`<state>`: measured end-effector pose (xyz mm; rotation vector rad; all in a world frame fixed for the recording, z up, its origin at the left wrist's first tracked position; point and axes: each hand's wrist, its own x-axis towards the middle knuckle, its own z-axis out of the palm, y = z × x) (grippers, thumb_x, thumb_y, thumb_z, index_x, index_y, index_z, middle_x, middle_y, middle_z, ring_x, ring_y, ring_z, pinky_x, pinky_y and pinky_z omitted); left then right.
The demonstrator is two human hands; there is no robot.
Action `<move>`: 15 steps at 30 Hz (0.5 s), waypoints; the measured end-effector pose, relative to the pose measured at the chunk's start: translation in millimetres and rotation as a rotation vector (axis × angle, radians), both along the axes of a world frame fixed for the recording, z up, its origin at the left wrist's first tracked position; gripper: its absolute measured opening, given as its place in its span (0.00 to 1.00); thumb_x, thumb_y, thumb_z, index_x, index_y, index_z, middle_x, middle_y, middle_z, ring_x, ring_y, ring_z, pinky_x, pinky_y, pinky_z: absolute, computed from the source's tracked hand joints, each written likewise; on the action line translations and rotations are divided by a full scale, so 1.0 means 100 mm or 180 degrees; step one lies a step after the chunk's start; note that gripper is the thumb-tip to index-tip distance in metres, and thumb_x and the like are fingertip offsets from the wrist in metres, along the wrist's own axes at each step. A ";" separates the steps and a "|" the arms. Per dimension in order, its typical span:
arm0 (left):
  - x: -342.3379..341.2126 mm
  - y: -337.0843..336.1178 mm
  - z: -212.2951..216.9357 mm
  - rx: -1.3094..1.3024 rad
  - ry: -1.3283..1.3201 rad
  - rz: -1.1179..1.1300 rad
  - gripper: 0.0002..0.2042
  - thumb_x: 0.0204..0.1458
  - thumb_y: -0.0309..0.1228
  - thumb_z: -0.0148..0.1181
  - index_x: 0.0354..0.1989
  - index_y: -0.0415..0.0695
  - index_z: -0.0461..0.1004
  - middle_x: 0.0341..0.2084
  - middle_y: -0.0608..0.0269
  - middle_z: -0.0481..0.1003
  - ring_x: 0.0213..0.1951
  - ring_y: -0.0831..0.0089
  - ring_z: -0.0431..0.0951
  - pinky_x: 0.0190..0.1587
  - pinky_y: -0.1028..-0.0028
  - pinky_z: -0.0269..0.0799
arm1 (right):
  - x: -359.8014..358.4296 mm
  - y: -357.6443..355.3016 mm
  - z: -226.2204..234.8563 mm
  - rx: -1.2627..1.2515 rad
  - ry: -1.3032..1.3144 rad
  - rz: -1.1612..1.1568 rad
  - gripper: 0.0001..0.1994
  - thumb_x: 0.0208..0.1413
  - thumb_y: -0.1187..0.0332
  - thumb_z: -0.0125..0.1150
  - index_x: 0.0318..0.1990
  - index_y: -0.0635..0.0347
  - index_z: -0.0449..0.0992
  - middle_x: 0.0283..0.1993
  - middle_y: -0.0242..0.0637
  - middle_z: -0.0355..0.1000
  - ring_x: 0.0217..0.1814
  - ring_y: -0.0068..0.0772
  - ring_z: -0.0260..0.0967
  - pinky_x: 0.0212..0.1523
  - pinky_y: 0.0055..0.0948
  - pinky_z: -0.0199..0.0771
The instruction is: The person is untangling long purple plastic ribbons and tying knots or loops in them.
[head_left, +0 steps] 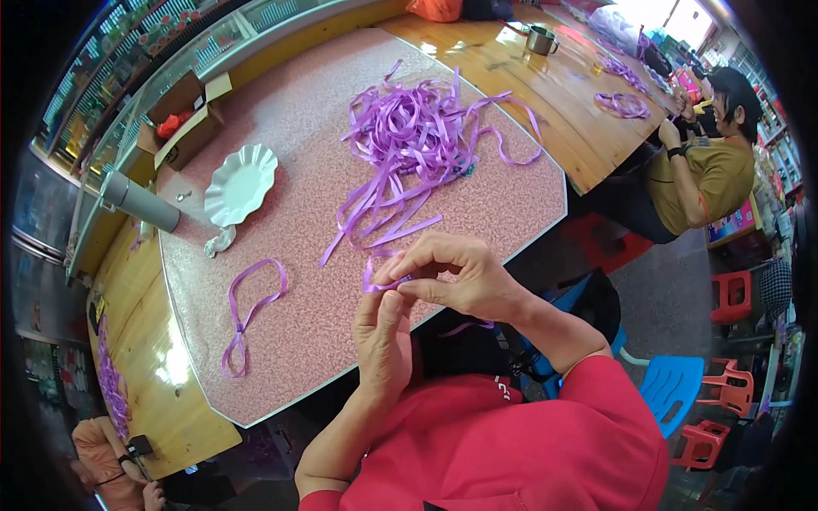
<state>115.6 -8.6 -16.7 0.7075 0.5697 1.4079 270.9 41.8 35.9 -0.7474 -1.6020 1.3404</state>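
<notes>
An open cardboard box [184, 146] holds a bright red item [173, 125], too small for me to identify, at the upper left of my head-camera view. Nearby stand a grey insulated bottle [141, 202] and a white scalloped dish [242, 183], with a crumpled white tissue [220, 242] just beside the dish. A metal mug [540, 40] sits farther off; I cannot tell what is inside.

A pink speckled tabletop [315, 315] spreads between yellow wooden boards, bearing a tangled heap of purple ribbons [409, 132] and, to the left, a knotted ribbon loop [239, 326]. At right, a co-worker in a mustard shirt [703, 183] sits near more ribbon on the wood; another in orange [111, 451] appears at lower left. A blue plastic chair [671, 387] and red stools [702, 443] stand on the floor to the right.

At centre, before the red shirt, I see a strip of purple ribbon [368, 277] at the fingertips of both hands, just short of the heap. The left hand [383, 341] pinches it from below, thumb against fingers; the right hand [469, 277], wrist bent, closes thumb and forefinger on it from the right.
</notes>
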 end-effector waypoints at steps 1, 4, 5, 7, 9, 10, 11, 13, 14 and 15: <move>-0.01 -0.01 0.00 -0.0132 -0.0033 0.0215 0.17 0.65 0.31 0.57 0.60 0.39 0.72 0.61 0.60 0.70 0.61 0.71 0.69 0.65 0.65 0.62 | 0.00 0.03 -0.05 0.0283 -0.0214 0.0004 0.10 0.53 0.80 0.69 0.44 0.64 0.80 0.41 0.36 0.78 0.45 0.26 0.75 0.48 0.27 0.76; -0.12 0.01 -0.04 -0.0054 0.0082 0.0384 0.13 0.65 0.29 0.56 0.55 0.40 0.76 0.54 0.60 0.75 0.56 0.72 0.72 0.63 0.67 0.64 | -0.05 0.01 -0.02 0.0397 -0.0498 0.0036 0.10 0.55 0.80 0.68 0.45 0.64 0.80 0.40 0.33 0.76 0.45 0.23 0.74 0.47 0.26 0.76; -0.13 0.01 -0.01 -0.0163 0.0038 0.0499 0.10 0.65 0.27 0.56 0.51 0.41 0.78 0.48 0.62 0.77 0.53 0.74 0.74 0.61 0.69 0.66 | -0.06 0.00 -0.04 0.0382 -0.0495 0.0031 0.10 0.55 0.80 0.68 0.45 0.64 0.80 0.40 0.33 0.76 0.45 0.23 0.74 0.47 0.26 0.76; -0.13 0.00 0.02 -0.0158 0.0099 0.0506 0.09 0.65 0.28 0.55 0.50 0.41 0.77 0.48 0.62 0.77 0.52 0.73 0.75 0.60 0.69 0.67 | -0.11 -0.04 -0.11 -0.0187 -0.0040 -0.0037 0.10 0.56 0.80 0.67 0.46 0.64 0.80 0.41 0.32 0.74 0.45 0.20 0.73 0.45 0.23 0.76; -0.15 -0.03 0.05 -0.0123 0.0165 0.0569 0.09 0.66 0.28 0.54 0.50 0.42 0.76 0.48 0.61 0.78 0.52 0.73 0.76 0.59 0.68 0.69 | -0.14 -0.06 -0.14 -0.0139 0.0035 -0.0036 0.10 0.57 0.77 0.67 0.46 0.63 0.80 0.40 0.31 0.75 0.43 0.18 0.73 0.43 0.22 0.76; -0.15 -0.04 0.07 -0.0113 0.0128 0.0560 0.09 0.66 0.28 0.54 0.50 0.42 0.76 0.48 0.62 0.77 0.51 0.74 0.76 0.59 0.69 0.69 | -0.15 -0.08 -0.14 -0.0091 0.0103 -0.0056 0.09 0.58 0.74 0.68 0.46 0.62 0.80 0.40 0.30 0.76 0.42 0.16 0.74 0.42 0.21 0.75; -0.16 -0.04 0.07 -0.0113 0.0089 0.0546 0.09 0.66 0.28 0.54 0.51 0.42 0.75 0.48 0.63 0.77 0.51 0.75 0.76 0.58 0.70 0.69 | -0.17 -0.08 -0.14 -0.0101 0.0102 -0.0043 0.09 0.58 0.74 0.68 0.46 0.62 0.80 0.40 0.30 0.76 0.42 0.16 0.74 0.42 0.21 0.75; -0.18 -0.05 0.07 -0.0072 0.0097 0.0520 0.09 0.66 0.28 0.54 0.51 0.42 0.75 0.48 0.63 0.77 0.51 0.76 0.76 0.58 0.71 0.69 | -0.19 -0.10 -0.12 -0.0328 0.0317 0.0048 0.09 0.58 0.79 0.66 0.46 0.65 0.79 0.43 0.32 0.74 0.46 0.20 0.73 0.44 0.21 0.76; -0.18 -0.06 0.07 -0.0021 0.0102 0.0480 0.09 0.66 0.28 0.54 0.51 0.42 0.74 0.48 0.64 0.77 0.50 0.76 0.75 0.58 0.72 0.69 | -0.19 -0.11 -0.12 -0.0334 0.0310 0.0060 0.09 0.58 0.79 0.66 0.46 0.65 0.79 0.43 0.32 0.74 0.46 0.20 0.73 0.44 0.21 0.76; -0.17 -0.06 0.09 -0.0026 0.0095 0.0493 0.09 0.66 0.28 0.54 0.51 0.42 0.74 0.48 0.64 0.77 0.50 0.76 0.75 0.58 0.72 0.69 | -0.19 -0.12 -0.11 -0.0398 0.0349 0.0077 0.09 0.58 0.79 0.66 0.46 0.65 0.79 0.43 0.32 0.73 0.46 0.20 0.74 0.44 0.21 0.76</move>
